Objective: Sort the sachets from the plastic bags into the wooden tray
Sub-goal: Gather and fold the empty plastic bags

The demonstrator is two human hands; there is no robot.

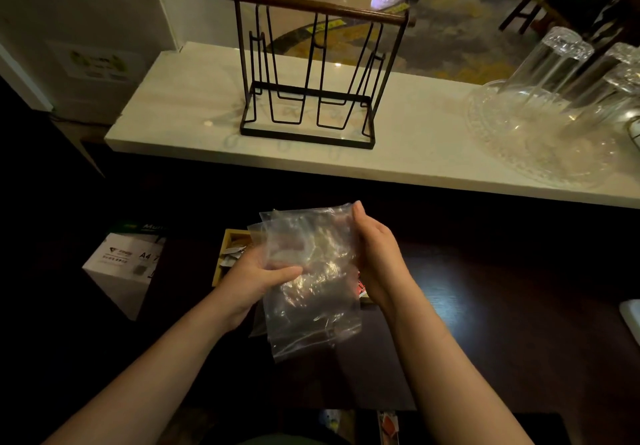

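Observation:
Both hands hold a stack of clear plastic bags (311,282) above the dark table. My left hand (258,273) grips the bags' left edge, thumb on top. My right hand (375,254) clasps their right edge, fingertips at the top corner. The bags look flat, and I see no sachets inside them. Under them lies the wooden tray (225,250), mostly hidden; its left compartment shows pale sachets (235,254). A red sachet (361,287) peeks out by my right wrist.
A white A4 paper box (123,268) stands left of the tray. On the pale counter behind stand a black wire rack (311,74) and upturned glasses on a clear glass tray (554,105). A white object (630,316) sits at the right edge.

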